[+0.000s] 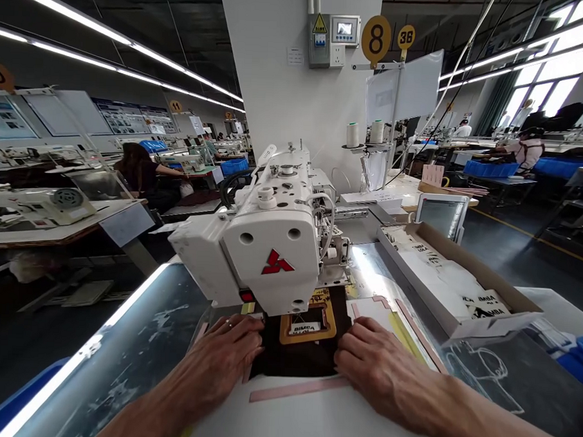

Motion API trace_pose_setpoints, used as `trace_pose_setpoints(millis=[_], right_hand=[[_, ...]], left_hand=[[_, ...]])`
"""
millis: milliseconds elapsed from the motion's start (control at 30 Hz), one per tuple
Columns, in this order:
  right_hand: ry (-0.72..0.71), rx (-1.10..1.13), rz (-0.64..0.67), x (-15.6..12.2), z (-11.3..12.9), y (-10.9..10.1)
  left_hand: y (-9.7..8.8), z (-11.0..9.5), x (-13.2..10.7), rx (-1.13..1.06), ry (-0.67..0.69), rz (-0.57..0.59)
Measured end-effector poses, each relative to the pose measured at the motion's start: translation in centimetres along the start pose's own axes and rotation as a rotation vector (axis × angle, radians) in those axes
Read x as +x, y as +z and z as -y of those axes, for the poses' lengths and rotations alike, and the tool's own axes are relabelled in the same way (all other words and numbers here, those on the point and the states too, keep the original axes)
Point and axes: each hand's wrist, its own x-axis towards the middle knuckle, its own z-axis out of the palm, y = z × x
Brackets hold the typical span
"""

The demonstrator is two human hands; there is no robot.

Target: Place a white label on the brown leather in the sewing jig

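Observation:
A piece of dark brown fabric (292,360) lies beneath the head of a white sewing machine (271,243). On it sits a yellow-edged clamp frame (332,324), and inside its opening shows a white label (306,327) with black lettering. At the fabric's left edge, my left hand (228,351) has its fingers bent and closed on the cloth. My right hand (375,360) grips the opposite edge the same way, its fingertips curled in. Under the cloth and both hands is a white template sheet (302,415) with pink and yellow tape strips. My thumbs are partly hidden.
An open cardboard box (465,323) of white printed labels stands to the right, with a tablet-like panel (441,215) behind it. Two thread cones (353,135) stand beyond the machine. A pillar (297,96) rises behind. People sit at other machines left and far right.

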Motion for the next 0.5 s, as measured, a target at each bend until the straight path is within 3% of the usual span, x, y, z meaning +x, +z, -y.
trace_pose_setpoints(millis=[133,300,433,500], right_hand=[[-0.001,-0.016,-0.007,-0.1,0.5,0.5],[-0.029,0.008,0.011,-0.6,0.2,-1.7],[-0.105,-0.003,0.069,-1.4,2.3,-3.3],[-0.132,-0.033,0.078,-1.5,3.7,-3.7]], left_hand=[[-0.4,-0.1,-0.2,-0.005,0.025,0.017],[-0.9,-1.6,-0.5,-0.038,0.047,0.078],[-1.9,-3.2,-1.3,-0.072,0.056,0.098],[-2.5,-2.9,-2.2,-0.038,0.103,0.135]])
